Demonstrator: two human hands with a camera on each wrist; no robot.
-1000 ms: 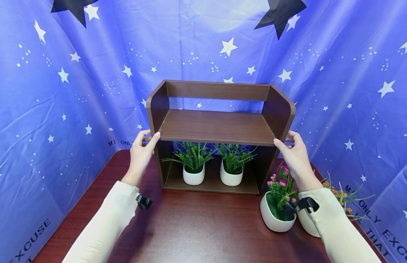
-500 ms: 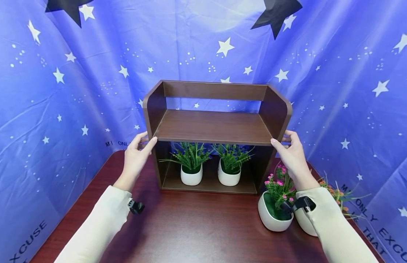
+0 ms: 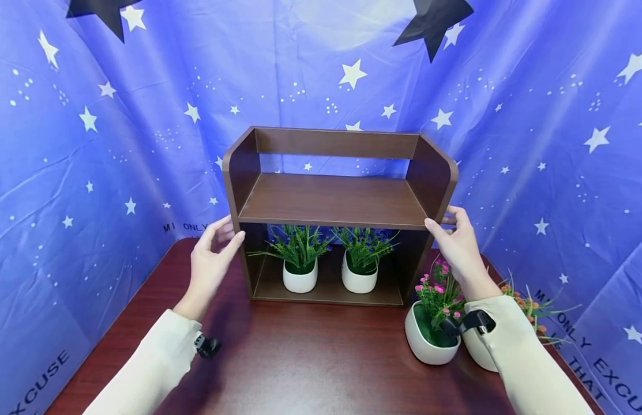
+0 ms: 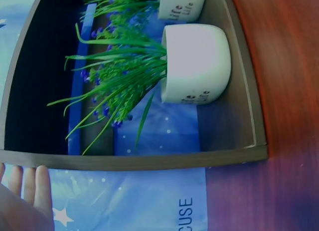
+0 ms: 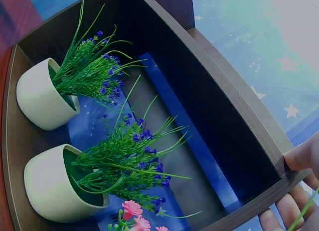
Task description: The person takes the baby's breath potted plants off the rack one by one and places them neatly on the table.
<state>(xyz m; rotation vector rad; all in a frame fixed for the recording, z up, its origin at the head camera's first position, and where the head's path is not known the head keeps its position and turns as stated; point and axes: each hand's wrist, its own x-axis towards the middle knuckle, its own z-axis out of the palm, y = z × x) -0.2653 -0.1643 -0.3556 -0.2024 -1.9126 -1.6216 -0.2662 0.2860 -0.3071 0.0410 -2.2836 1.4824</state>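
Observation:
A dark brown two-tier wooden shelf [image 3: 331,199] stands on the table. In its lower compartment are two white pots [image 3: 300,279] of green grass with small blue-purple flowers. My right hand [image 3: 460,248] grips the right side panel, thumb on the front edge at the upper board and fingers [image 5: 289,211] round the outside. My left hand [image 3: 209,265] is beside the left side panel, its thumb near the front edge; in the left wrist view its fingers [image 4: 42,188] lie straight along the outside of the panel.
A white pot of pink flowers [image 3: 432,340] stands at the shelf's front right. Behind it, partly hidden by my right forearm, is a pot with orange flowers [image 3: 528,308]. A blue star-patterned curtain [image 3: 160,104] surrounds the reddish-brown table [image 3: 310,357].
My left thumb has slipped off the upper board's corner, and the left hand has moved slightly down and outward. My right hand keeps its hold; the head view shifts slightly.

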